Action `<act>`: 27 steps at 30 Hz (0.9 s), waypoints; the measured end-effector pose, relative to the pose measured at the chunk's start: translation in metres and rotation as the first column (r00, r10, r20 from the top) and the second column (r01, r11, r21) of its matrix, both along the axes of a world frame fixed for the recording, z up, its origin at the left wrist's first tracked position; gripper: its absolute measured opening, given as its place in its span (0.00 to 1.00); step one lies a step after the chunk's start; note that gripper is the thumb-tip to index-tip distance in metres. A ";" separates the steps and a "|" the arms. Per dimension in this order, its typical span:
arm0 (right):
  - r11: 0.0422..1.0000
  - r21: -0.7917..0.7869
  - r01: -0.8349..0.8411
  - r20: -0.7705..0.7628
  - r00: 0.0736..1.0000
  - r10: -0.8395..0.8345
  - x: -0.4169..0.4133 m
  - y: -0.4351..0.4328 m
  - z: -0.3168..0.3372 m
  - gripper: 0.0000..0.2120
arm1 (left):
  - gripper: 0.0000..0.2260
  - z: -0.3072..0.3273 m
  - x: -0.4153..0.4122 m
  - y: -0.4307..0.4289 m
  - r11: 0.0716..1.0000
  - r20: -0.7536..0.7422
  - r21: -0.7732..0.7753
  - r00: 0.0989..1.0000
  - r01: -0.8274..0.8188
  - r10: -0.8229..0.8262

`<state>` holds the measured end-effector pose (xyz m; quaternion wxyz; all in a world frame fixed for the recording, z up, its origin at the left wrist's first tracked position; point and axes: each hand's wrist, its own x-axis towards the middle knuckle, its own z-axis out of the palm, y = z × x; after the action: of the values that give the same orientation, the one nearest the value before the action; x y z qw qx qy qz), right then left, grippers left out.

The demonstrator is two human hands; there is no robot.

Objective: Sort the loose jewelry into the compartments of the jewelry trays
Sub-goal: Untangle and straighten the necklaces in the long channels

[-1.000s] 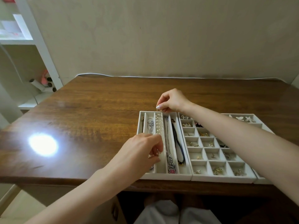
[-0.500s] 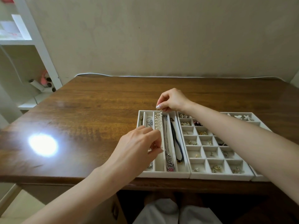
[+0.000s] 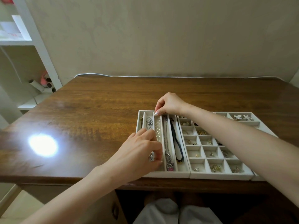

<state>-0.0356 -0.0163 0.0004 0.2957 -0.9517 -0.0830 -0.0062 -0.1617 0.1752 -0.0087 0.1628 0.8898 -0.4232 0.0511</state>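
A white tray (image 3: 171, 174) with long narrow slots lies at the table's near edge. A pearl strand (image 3: 157, 126) stretches along one of its slots. My right hand (image 3: 168, 104) pinches the strand's far end at the tray's back rim. My left hand (image 3: 137, 154) hovers over the near half of the same slot, fingers curled on the strand's near end. A silver chain (image 3: 149, 122) fills the slot to the left; another chain (image 3: 167, 152) and a dark cord necklace (image 3: 177, 143) lie to the right.
A second white tray (image 3: 221, 176) of small square cells with rings and earrings adjoins on the right, and a third tray (image 3: 257, 122) with butterfly pieces lies behind my right forearm. A bright light spot (image 3: 42, 145) glares on the wooden table (image 3: 97, 110). White shelves (image 3: 32, 46) stand at left.
My left hand slid a little toward the tray's near end along the pearl slot, and the strand lies lower in the slot. My right hand stays at the far rim.
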 end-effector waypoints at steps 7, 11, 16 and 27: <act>0.988 -0.151 0.014 0.068 0.998 -0.003 0.000 0.007 -0.005 0.02 | 0.02 -0.004 0.005 -0.003 1.000 -0.109 0.031 0.994 0.004 0.000; 0.977 -0.210 0.021 0.087 0.996 -0.003 -0.002 0.008 -0.005 0.01 | 0.05 -0.004 0.008 0.001 0.999 -0.110 0.028 0.994 0.025 -0.022; 0.985 -0.170 0.002 0.068 0.998 0.009 -0.002 0.004 -0.005 0.01 | 0.01 0.006 0.020 0.012 0.997 -0.082 -0.077 0.996 -0.022 0.016; 0.998 -0.049 -0.041 0.106 0.993 0.046 -0.005 0.003 -0.006 0.04 | 0.09 0.000 0.037 0.019 0.976 -0.168 -0.093 0.970 -0.194 0.177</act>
<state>-0.0401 -0.0138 -0.0051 0.2686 -0.9545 -0.1198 -0.0489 -0.1249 0.1944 -0.0090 0.2387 0.9166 -0.3202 0.0179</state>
